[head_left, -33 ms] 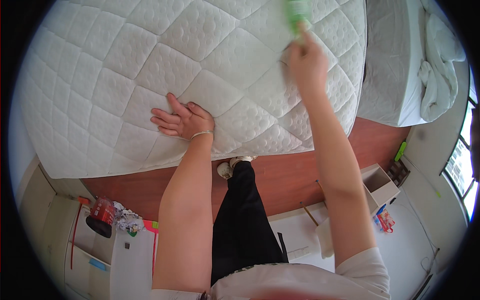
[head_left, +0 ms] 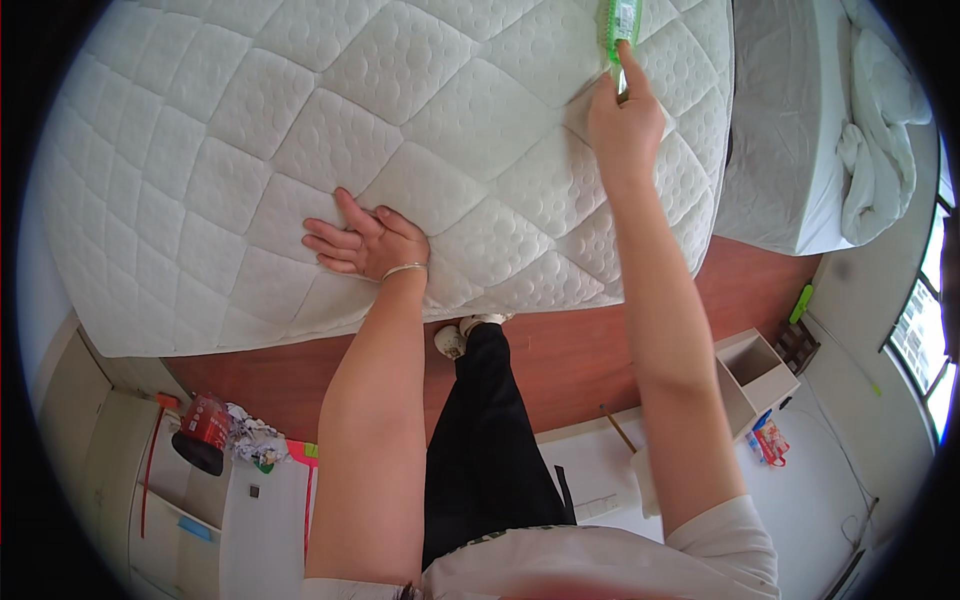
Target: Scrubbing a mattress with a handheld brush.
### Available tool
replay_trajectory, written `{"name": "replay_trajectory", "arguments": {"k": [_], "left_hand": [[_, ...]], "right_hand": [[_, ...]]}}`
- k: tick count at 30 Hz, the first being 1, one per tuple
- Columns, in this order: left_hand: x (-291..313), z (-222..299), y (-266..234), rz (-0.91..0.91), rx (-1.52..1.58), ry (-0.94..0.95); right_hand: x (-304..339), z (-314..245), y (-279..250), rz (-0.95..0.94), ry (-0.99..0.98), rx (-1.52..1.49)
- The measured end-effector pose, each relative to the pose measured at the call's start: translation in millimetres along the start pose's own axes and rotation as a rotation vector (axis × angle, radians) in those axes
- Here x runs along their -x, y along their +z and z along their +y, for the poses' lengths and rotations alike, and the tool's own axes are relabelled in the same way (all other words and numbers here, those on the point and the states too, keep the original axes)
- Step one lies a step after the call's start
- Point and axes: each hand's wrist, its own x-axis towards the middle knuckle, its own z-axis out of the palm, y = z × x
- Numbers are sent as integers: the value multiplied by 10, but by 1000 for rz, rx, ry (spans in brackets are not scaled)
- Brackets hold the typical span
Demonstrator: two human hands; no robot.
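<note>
The left grip [head_left: 368, 245] rests on the near part of the mattress [head_left: 450, 160]; ahead and to its right, the right grip [head_left: 628, 130] holds a brush [head_left: 624, 22] toward the mattress's right side. Right of the mattress stands a bed [head_left: 775, 150] with a quilt [head_left: 885, 130] on it. Floor [head_left: 575, 360] runs along the mattress's near edge, beneath the shoes [head_left: 451, 342].

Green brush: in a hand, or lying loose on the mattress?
In the right hand, which grips the green brush by its handle. Whether it touches the mattress, I cannot tell.
</note>
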Motion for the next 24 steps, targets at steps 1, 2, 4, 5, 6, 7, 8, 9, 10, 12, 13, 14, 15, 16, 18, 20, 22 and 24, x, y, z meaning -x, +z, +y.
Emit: {"name": "replay_trajectory", "arguments": {"k": [1, 2, 4, 5, 6, 7, 8, 9, 10, 12, 13, 14, 15, 16, 18, 20, 22, 24], "left_hand": [[5, -17, 12, 4, -1, 1], [17, -38, 25, 3, -7, 9], [-11, -191, 33, 11, -46, 20], [21, -157, 101, 19, -78, 6], [12, -150, 83, 30, -130, -4], [15, -150, 57, 23, -132, 1], [19, -156, 19, 8, -87, 5], [13, -53, -1, -6, -20, 2], [-26, -97, -25, -5, -30, 3], [-43, -54, -52, 5, -11, 32], [-30, -12, -41, -6, 0, 37], [-53, -25, -62, 2, -17, 33], [-18, -9, -53, 0, -25, 26], [-6, -50, -63, -3, -32, 33], [-10, -72, -56, 2, -43, 13], [-10, -56, -40, 32, -55, 38], [-30, -60, -60, 66, -81, 60], [-32, -32, -69, 79, -95, 60]], "right_hand": [[-82, -46, 14, 28, 167, -155], [-144, -105, 42, 57, 334, -308], [130, -343, 476, 41, -60, 29], [147, -263, 438, 67, -84, 4], [180, -222, 433, 89, -107, -41], [217, -163, 419, 111, -128, -85], [259, -87, 397, 132, -149, -129], [252, 175, 135, 261, 165, -246], [128, 234, -307, 19, 855, -563], [302, 509, -225, 422, 894, -630], [373, 342, -121, 318, 840, -461], [438, 114, 29, 208, 782, -311], [550, -133, 198, 196, 436, -343], [642, -323, 333, 177, 86, -383], [723, -199, 278, 159, 131, -395], [907, 45, 167, 227, 386, -481], [1199, 213, -61, 338, 864, -661], [1264, 155, 148, 666, 951, -803]]}}
